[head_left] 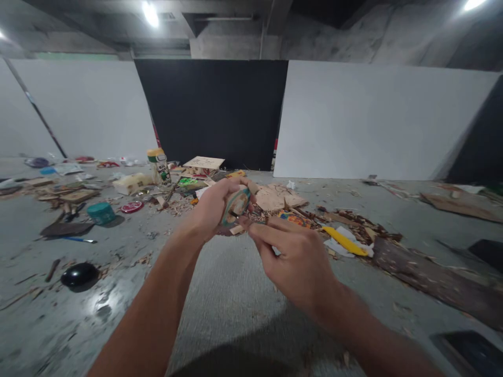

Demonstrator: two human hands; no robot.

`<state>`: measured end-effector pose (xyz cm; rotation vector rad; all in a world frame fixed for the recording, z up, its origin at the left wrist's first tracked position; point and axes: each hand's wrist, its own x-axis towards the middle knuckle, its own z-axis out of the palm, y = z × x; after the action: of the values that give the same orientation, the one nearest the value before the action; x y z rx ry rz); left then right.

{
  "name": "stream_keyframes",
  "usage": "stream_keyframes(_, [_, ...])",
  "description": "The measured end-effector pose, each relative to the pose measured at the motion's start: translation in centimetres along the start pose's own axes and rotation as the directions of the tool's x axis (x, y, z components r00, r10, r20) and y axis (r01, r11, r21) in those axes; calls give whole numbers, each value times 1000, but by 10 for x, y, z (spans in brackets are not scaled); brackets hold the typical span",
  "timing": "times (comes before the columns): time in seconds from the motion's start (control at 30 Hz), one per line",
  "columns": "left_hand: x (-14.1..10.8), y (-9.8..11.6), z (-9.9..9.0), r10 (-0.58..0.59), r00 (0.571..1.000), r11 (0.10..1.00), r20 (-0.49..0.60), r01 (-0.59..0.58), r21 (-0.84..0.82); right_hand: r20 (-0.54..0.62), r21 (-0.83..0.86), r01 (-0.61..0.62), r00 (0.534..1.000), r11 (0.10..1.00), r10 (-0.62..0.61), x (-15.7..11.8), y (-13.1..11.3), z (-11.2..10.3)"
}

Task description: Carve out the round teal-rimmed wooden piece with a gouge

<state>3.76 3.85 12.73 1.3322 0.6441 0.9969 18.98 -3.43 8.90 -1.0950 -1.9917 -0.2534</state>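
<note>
Near the middle of the view, my left hand (217, 203) is wrapped round a small rounded piece (237, 206) with a teal rim and a tan, painted-looking face. That face is turned toward my right hand (293, 250), whose fingers are pinched on a thin tool. The tool's dark tip (233, 213) meets the face of the piece; most of its shaft is hidden by my fingers. Both hands are raised over the grey floor, with wood shavings behind them.
A teal tub (101, 213), a paintbrush (78, 240) and a black rounded object (79, 276) lie left. A bottle (160, 166) stands behind. Toward the right are a yellow tool (346, 241), bark (436, 277) and a dark flat object (473, 351).
</note>
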Motion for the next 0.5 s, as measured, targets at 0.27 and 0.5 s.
stream_keyframes(0.27, [1, -3, -5, -40, 998, 999, 39, 40, -2, 40, 49, -15, 999, 999, 13, 3, 1, -2])
stream_keyframes(0.5, [1, -1, -1, -21, 998, 1000, 61, 20, 21, 69, 49, -27, 997, 998, 24, 2, 3, -2])
